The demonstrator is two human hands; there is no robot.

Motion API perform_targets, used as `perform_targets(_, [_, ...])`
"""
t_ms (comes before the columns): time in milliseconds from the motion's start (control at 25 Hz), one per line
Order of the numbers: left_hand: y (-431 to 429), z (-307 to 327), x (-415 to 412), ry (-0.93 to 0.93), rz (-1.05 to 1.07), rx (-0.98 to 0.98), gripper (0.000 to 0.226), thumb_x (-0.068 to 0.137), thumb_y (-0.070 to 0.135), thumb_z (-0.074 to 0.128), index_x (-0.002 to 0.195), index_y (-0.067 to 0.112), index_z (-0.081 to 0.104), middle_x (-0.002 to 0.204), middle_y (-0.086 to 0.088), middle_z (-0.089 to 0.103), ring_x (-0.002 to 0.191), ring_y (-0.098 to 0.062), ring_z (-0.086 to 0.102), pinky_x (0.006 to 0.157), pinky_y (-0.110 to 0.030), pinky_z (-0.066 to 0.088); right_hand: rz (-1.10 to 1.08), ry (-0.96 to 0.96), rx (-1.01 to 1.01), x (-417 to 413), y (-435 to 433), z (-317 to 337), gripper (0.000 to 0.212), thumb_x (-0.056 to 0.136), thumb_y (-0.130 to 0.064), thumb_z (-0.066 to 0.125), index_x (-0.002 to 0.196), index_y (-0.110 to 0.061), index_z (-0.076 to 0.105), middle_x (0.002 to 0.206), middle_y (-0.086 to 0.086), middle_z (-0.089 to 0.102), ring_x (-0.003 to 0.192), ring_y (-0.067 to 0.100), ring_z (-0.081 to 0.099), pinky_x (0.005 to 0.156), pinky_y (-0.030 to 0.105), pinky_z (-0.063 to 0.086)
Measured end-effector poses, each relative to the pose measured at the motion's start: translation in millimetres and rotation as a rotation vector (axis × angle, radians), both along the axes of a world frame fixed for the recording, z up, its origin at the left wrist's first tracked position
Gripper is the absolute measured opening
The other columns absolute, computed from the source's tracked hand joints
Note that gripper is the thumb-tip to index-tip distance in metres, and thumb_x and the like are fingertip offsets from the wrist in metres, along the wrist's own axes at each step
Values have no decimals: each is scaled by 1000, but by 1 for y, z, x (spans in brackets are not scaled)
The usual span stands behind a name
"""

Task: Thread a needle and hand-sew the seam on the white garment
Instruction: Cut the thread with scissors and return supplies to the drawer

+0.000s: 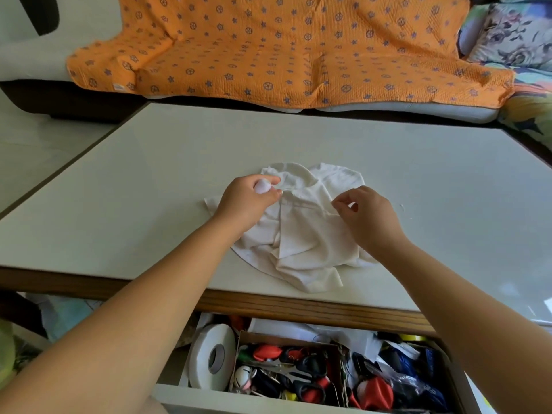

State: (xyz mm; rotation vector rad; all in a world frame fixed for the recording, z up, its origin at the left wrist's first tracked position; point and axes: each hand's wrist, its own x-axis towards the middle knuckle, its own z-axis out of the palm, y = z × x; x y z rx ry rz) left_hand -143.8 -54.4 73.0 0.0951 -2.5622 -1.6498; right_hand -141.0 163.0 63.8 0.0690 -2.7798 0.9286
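A crumpled white garment (304,234) lies in the middle of the pale table (149,180). My left hand (248,201) hovers over its left part and grips a small white spool of thread (263,185) between thumb and fingers. My right hand (367,216) is over the garment's right side, thumb and forefinger pinched together as if on a fine thread; neither thread nor needle is clear enough to see there.
Below the table's wooden front edge an open drawer (298,395) holds a roll of white tape (213,357), scissors with black handles (310,380) and several red and dark odds and ends. An orange patterned blanket (283,49) covers the sofa behind.
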Motion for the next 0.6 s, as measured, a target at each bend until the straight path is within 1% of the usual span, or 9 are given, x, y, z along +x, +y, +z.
perform_targets(40, [3, -4, -5, 22, -15, -31, 29, 89, 23, 69, 118, 26, 68, 114, 7, 70, 107, -12, 64, 86, -29, 54, 9, 1, -5, 0, 0, -1, 13, 96, -26, 56, 98, -22, 69, 103, -7, 60, 82, 9, 53, 74, 24, 38])
perform_targets(80, [6, -6, -11, 32, -27, -66, 35, 89, 24, 69, 124, 25, 66, 123, 4, 68, 115, -15, 62, 95, -34, 52, 18, 2, -6, 0, -1, -1, 16, 97, -26, 56, 104, -22, 69, 102, -8, 59, 82, 9, 53, 75, 24, 38])
perform_targets(160, [13, -9, -20, 23, -28, -143, 39, 90, 28, 68, 128, 21, 63, 128, 0, 65, 119, -19, 60, 100, -37, 49, 34, 4, -9, -1, -3, -2, 19, 97, -26, 55, 110, -23, 68, 103, -9, 58, 83, 8, 53, 76, 26, 40])
perform_targets(200, [15, -11, -24, 12, -22, -182, 36, 91, 29, 66, 126, 20, 65, 126, -1, 66, 118, -21, 60, 100, -36, 48, 39, 8, -13, -2, -5, -2, 19, 97, -26, 55, 111, -23, 68, 103, -9, 59, 82, 8, 52, 75, 26, 41])
perform_targets(280, [18, -13, -29, -14, -4, -231, 26, 94, 28, 62, 115, 17, 71, 117, -3, 70, 112, -23, 61, 95, -32, 48, 47, 14, -25, -3, -6, -2, 18, 96, -27, 55, 109, -23, 67, 102, -9, 60, 80, 7, 52, 73, 26, 40])
perform_targets(360, [18, -13, -31, -30, 6, -236, 20, 95, 27, 60, 102, 15, 74, 106, -5, 72, 103, -25, 63, 86, -30, 49, 48, 13, -35, -3, -5, -4, 16, 96, -28, 55, 106, -24, 67, 100, -10, 60, 79, 7, 53, 74, 26, 42])
perform_targets(480, [17, -12, -32, -29, 12, -204, 15, 94, 27, 62, 92, 18, 74, 98, -4, 72, 97, -23, 65, 77, -25, 46, 24, 4, -69, -6, -1, -5, 14, 96, -29, 55, 99, -24, 68, 100, -9, 65, 80, 9, 54, 75, 26, 43])
perform_targets(560, [15, -8, -30, -14, 11, -147, 10, 93, 26, 64, 87, 22, 71, 95, -1, 71, 95, -21, 65, 75, -23, 44, 22, -1, -99, -10, -1, -5, 13, 95, -29, 57, 98, -24, 69, 100, -8, 66, 79, 7, 55, 73, 22, 43])
perform_targets(600, [14, -6, -30, -6, 5, -125, 8, 92, 26, 65, 87, 22, 71, 95, 1, 71, 94, -19, 65, 75, -23, 44, 34, -1, -108, -11, -3, -4, 13, 95, -28, 58, 100, -24, 69, 99, -8, 65, 76, 5, 54, 72, 16, 42])
